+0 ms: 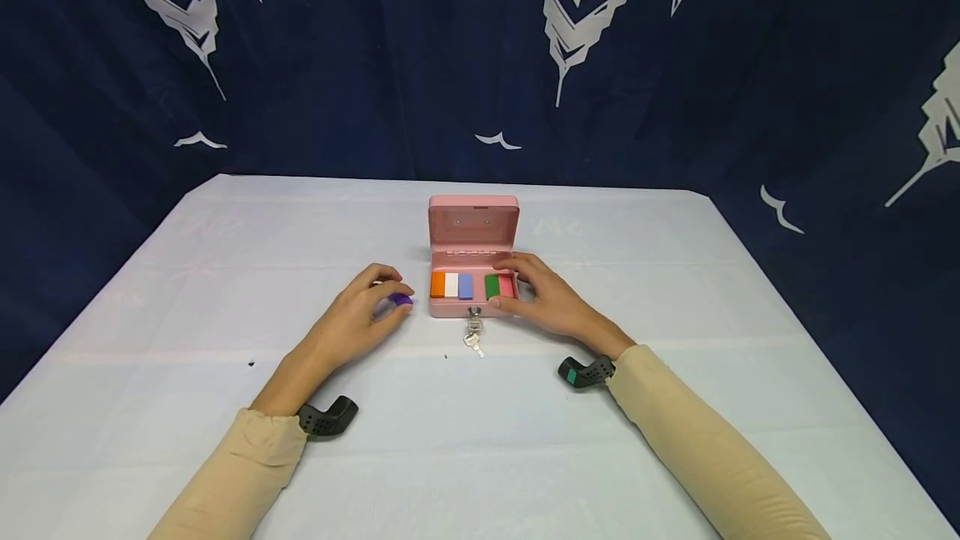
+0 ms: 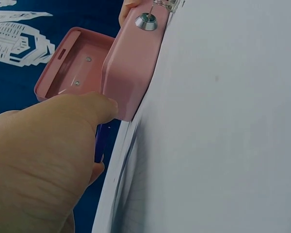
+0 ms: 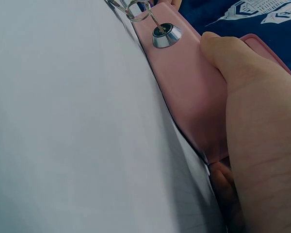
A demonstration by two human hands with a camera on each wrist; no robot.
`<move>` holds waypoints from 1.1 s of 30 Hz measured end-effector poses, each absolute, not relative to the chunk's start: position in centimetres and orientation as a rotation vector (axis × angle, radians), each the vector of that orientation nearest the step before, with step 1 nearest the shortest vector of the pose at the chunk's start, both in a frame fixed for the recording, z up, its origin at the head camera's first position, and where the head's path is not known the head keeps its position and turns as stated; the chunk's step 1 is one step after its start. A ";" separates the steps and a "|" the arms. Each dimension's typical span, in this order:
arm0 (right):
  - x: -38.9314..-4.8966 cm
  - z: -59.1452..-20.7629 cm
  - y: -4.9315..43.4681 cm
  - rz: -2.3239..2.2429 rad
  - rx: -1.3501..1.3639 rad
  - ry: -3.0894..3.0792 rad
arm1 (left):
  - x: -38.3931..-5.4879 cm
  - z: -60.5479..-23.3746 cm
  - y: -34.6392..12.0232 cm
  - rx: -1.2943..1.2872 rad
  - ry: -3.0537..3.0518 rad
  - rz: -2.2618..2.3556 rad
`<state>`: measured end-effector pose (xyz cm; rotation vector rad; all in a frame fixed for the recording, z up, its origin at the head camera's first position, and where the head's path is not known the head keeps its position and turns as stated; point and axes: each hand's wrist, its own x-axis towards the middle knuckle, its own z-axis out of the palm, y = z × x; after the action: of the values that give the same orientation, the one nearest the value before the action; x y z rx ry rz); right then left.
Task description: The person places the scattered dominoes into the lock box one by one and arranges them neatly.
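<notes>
A pink metal cash box (image 1: 474, 308) stands with its lid (image 1: 474, 222) raised at the back. In it lie an orange block (image 1: 437, 285), a white block (image 1: 452, 285), a light blue block (image 1: 466, 287), then, past a gap, a green block (image 1: 492, 286) and a pinkish-red block (image 1: 506, 285). My left hand (image 1: 356, 315), left of the box, holds a purple block (image 1: 400, 299) between thumb and fingers, which hide most of it. The right hand (image 1: 551, 298) reaches over the box's right end, its thumb and a finger at opposite ends of the green block, apparently pinching it.
Keys (image 1: 474, 341) hang on a ring from the lock (image 3: 166, 35) at the box's front. Small dark specks lie on the white-covered table (image 1: 480, 440). Behind it hangs a dark blue printed curtain (image 1: 450, 65). Each wrist wears a black camera band (image 1: 327, 417).
</notes>
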<state>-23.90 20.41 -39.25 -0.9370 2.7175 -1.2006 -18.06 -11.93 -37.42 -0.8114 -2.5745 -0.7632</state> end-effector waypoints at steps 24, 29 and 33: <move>-24.1 -39.4 20.4 -1.181 -0.945 2.729 | -18.1 -37.3 -12.0 -0.828 -2.630 -0.718; -24.1 -39.3 20.4 -1.177 -0.939 2.729 | -18.0 -37.3 -12.0 -0.813 -2.617 -0.744; -24.1 -39.3 20.3 -1.177 -0.939 2.728 | -18.0 -37.3 -11.8 -0.812 -2.588 -0.781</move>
<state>-24.05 20.30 -39.26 -0.9391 2.7283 -1.1775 -18.01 -11.82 -37.30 -0.8124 -2.5875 -0.7810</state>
